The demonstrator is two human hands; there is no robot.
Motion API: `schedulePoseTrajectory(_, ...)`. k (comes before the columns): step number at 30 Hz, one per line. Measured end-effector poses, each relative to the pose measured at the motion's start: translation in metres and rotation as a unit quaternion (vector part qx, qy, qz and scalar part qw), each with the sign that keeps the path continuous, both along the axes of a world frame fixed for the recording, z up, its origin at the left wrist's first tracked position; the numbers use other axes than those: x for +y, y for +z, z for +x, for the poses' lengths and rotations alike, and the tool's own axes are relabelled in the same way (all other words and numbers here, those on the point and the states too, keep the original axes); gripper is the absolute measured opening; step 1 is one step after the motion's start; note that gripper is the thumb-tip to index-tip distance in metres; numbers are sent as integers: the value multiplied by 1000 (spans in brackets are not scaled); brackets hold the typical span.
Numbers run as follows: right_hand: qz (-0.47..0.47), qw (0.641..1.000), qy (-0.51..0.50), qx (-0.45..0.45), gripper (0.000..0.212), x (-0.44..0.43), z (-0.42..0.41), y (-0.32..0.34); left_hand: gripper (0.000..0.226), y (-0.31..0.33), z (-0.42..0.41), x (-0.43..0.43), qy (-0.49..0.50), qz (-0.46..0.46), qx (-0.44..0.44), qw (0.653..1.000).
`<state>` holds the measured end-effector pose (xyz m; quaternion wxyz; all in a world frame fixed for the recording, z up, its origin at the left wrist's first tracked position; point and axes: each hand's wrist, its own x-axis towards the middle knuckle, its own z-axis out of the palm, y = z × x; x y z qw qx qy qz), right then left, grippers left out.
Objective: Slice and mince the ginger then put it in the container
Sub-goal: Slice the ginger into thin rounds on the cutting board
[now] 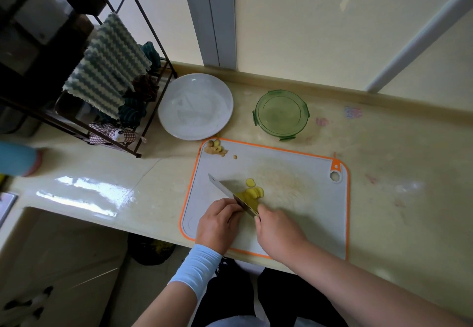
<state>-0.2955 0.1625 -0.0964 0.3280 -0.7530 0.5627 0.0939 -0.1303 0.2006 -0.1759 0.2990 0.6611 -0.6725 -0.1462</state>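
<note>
Yellow ginger slices (pixel 253 190) lie in a small fan on a white cutting board with an orange rim (pixel 302 198). A broad knife (pixel 225 190) stands edge-down on the board right beside the slices. My right hand (pixel 277 232) grips its handle. My left hand (pixel 220 224) rests curled against the left face of the blade, holding the ginger piece there, mostly hidden. Ginger peel and scraps (pixel 216 149) sit at the board's far left corner. A round green glass container (pixel 281 114) stands open beyond the board.
A white plate (pixel 195 106) lies left of the container. A black wire rack (pixel 143 75) with a striped cloth stands at the back left. A sink basin (pixel 51 250) drops off at the near left. A blue cup (pixel 18 159) lies at the left edge.
</note>
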Motion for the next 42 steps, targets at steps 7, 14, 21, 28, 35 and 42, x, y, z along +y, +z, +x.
schedulePoseTrajectory(7,-6,1000,-2,-9,19,0,5,-10,15,-1,1,1,0,-8,-8,1000)
schedulePoseTrajectory(14,-7,1000,-6,2,20,3,0,-15,14,0,0,1,-2,-7,-1,1000)
schedulePoseTrajectory(21,-8,1000,-5,-30,18,-9,3,-19,18,1,0,3,6,0,-7,1000)
schedulePoseTrajectory(28,-14,999,-22,-45,20,-9,-16,-24,19,6,-1,3,5,-18,-19,1000)
schedulePoseTrajectory(35,-22,997,-43,-53,22,-19,6,-31,15,0,1,4,-11,-33,-13,999)
schedulePoseTrajectory(42,-5,997,-47,-62,23,-17,6,-13,17,3,-1,5,5,-33,-6,999)
